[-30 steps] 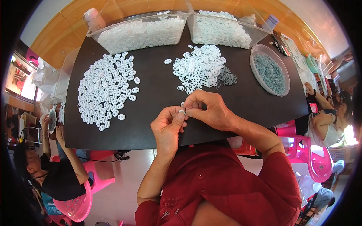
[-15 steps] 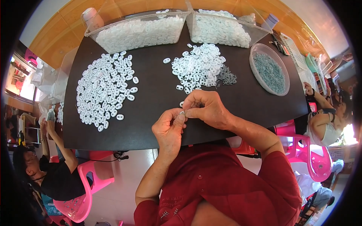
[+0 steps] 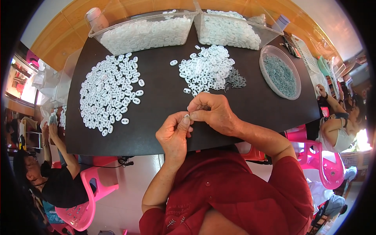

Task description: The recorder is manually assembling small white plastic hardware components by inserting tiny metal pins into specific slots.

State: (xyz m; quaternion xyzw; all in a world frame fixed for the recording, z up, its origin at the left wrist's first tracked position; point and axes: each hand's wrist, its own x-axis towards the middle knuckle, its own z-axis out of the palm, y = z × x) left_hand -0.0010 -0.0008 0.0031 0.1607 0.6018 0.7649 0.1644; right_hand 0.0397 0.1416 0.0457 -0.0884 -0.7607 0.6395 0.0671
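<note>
Above the table's near edge my two hands meet at the fingertips. Between thumb and index finger, my left hand [image 3: 174, 133] pinches a small white plastic piece [image 3: 187, 116], mostly hidden by the fingers. Curled over from the right, my right hand [image 3: 214, 113] has its thumb tip against that piece; whatever its closed fingers hold is too small to make out. Just beyond is a heap of flat white oval pieces [image 3: 207, 66] with holes, beside a little pile of grey pins [image 3: 235, 79]. Further left spreads a larger group of white two-holed oval pieces [image 3: 105, 94].
Two clear bins [image 3: 149, 37] [image 3: 229, 31] full of white pieces stand along the back. A round clear tub [image 3: 263, 74] of grey-green pins sits at the right. Co-workers sit at both sides, one in black [image 3: 62, 184] on a pink chair [image 3: 92, 199].
My fingertips have shifted slightly to the left, and my right index finger has stretched out a little. A white piece seen beside it before is now out of sight.
</note>
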